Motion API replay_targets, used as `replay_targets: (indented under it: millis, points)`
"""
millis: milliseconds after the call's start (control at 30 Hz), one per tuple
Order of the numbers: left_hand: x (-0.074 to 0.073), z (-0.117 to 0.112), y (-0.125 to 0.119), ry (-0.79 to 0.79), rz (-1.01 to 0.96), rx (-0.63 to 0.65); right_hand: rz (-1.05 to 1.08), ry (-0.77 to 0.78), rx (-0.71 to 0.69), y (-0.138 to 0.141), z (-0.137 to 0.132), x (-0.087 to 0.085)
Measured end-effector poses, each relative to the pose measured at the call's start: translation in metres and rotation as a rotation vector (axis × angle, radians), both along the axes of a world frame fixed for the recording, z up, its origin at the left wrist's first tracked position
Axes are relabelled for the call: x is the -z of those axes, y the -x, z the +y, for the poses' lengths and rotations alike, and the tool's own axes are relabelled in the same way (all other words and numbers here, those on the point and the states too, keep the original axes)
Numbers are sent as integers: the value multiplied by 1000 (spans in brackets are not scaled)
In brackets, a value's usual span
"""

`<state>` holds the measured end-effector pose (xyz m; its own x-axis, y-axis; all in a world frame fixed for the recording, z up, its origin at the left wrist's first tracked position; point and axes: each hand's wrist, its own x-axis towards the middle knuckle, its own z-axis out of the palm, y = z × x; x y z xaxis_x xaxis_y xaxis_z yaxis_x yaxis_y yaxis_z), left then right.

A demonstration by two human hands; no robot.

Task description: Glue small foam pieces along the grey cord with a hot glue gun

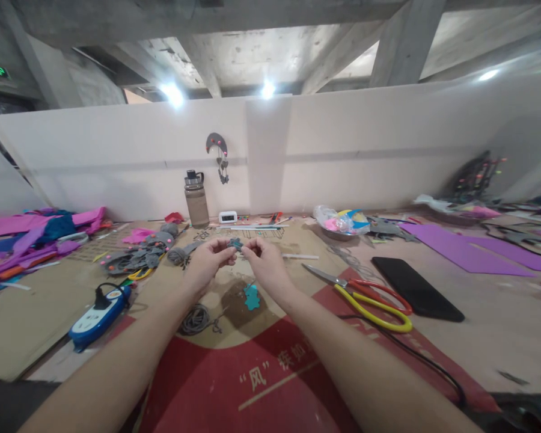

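My left hand and my right hand meet above the cardboard-covered table, both pinching a small teal-grey felt piece between thumb and fingers. Below them on the table lies a teal felt cutout on a dark stain. A coil of grey cord rests under my left wrist.
Scissors with red and yellow handles and a black phone lie to the right. A blue-white power strip lies at left. Also there: grey felt scraps, a water bottle, purple sheets, pink fabric and a white partition wall.
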<state>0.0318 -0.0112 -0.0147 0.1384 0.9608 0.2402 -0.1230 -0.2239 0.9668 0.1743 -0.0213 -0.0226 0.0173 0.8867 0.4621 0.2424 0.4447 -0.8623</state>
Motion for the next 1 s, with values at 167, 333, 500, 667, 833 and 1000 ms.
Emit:
replay_targets:
  millis: [167,333,500,667,833,1000]
  points:
    - [-1,-2,-2,7,-13,24,-63,-29,53,-2,-2,-2]
    - [2,-1,-3,-15,14,22,-200,-145,134,-6,-4,-2]
    - [3,-1,-2,-53,89,25,-284,-211,164,-9,-7,-5]
    - [2,-3,-3,-44,92,46,-299,-213,168,-11,-8,-7]
    - [0,-5,-5,-19,47,69,-283,-208,174,-11,-8,-6]
    - [-2,-6,-5,-4,34,74,-231,-214,157,-11,-7,-4]
